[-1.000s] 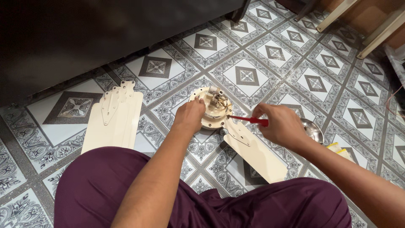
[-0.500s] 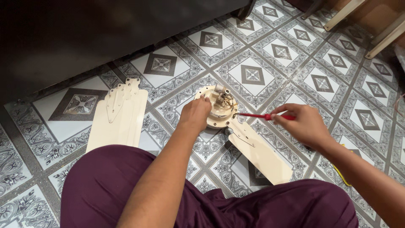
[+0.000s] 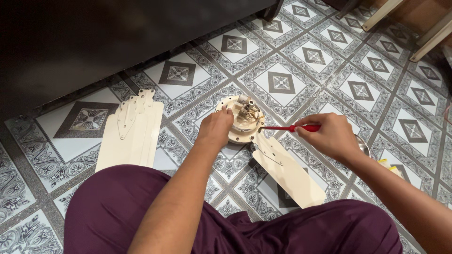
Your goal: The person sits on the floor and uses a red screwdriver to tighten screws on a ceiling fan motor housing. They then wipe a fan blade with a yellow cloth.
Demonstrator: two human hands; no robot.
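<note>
No packages, labels, signs or screens in view; only fan parts and patterned tiles lie on the floor.

Spare cream fan blades [image 3: 129, 134] are stacked at the left on the patterned tiled floor [image 3: 329, 70]; dark furniture [image 3: 94, 37] is seen far left.

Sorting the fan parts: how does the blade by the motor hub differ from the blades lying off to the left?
The blade by the hub is single, meets the round motor hub and points toward the person's right knee. The left blades lie stacked, apart from the hub, their brackets pointing away. The right hand holds a red screwdriver near the first; no hand touches the stack. Both are cream with metal brackets.
</note>
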